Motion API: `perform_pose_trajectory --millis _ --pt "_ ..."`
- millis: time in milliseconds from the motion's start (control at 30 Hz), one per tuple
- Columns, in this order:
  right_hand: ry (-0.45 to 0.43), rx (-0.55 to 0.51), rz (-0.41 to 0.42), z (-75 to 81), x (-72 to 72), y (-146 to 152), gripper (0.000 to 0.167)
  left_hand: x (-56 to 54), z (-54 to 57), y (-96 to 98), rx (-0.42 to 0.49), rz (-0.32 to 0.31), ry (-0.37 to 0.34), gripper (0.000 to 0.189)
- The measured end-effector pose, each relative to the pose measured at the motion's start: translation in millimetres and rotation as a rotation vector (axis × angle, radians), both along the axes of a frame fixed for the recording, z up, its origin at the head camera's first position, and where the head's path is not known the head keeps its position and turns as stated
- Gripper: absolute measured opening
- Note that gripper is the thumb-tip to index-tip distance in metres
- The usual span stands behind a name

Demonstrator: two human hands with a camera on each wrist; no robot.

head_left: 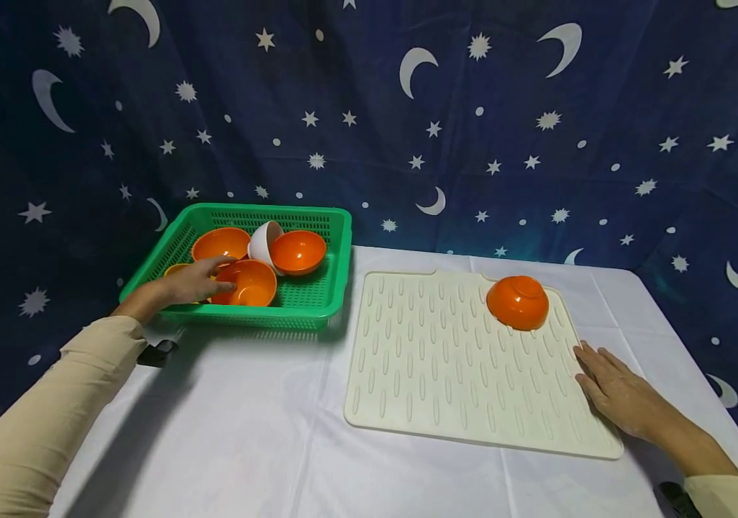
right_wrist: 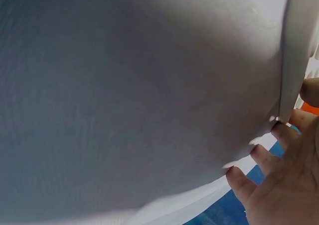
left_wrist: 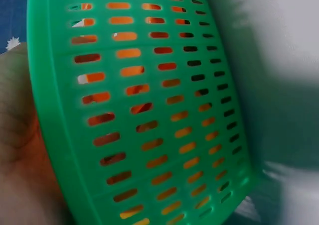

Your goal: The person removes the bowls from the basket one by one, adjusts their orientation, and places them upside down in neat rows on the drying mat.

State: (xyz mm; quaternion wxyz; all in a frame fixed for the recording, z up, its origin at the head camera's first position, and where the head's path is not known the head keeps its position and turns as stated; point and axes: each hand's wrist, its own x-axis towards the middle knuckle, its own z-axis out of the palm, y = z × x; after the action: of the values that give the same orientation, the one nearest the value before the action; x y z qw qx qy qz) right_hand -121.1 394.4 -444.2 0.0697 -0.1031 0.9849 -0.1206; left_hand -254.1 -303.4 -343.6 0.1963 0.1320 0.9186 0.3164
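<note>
My left hand [head_left: 196, 280] reaches over the near-left rim of a green basket [head_left: 278, 314], its fingers and thumb apart at the left side of an orange bowl [head_left: 254, 284]. The left wrist view shows the basket's slotted wall [left_wrist: 144, 100] beside the hand; its fingertips are hidden there. Behind that bowl are another orange bowl [head_left: 221, 242], a white bowl [head_left: 260, 241] on its side and a tilted orange bowl [head_left: 300, 253]. My right hand [head_left: 621, 392] lies with fingers extended at the right edge of a cream ridged mat [head_left: 447, 360], touching it.
An upside-down orange bowl [head_left: 518, 303] sits on the mat's far-right corner. Part of something yellow [head_left: 176, 268] shows beside the left hand in the basket. A white cloth [head_left: 246, 417] covers the table, and a dark blue star-and-moon curtain [head_left: 369, 93] hangs behind.
</note>
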Motion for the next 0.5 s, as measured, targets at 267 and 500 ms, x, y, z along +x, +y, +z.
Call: perform_pose_trajectory --millis 267,500 --pt "0.012 0.027 0.004 -1.5 1.7 0.6 0.064 1.2 -1.8 -1.1 0.032 0.017 0.034 0.07" --pt "0.03 0.034 0.011 -2.6 2.6 -1.4 0.063 5.0 0.7 3.9 0.127 -0.027 0.006 0.064"
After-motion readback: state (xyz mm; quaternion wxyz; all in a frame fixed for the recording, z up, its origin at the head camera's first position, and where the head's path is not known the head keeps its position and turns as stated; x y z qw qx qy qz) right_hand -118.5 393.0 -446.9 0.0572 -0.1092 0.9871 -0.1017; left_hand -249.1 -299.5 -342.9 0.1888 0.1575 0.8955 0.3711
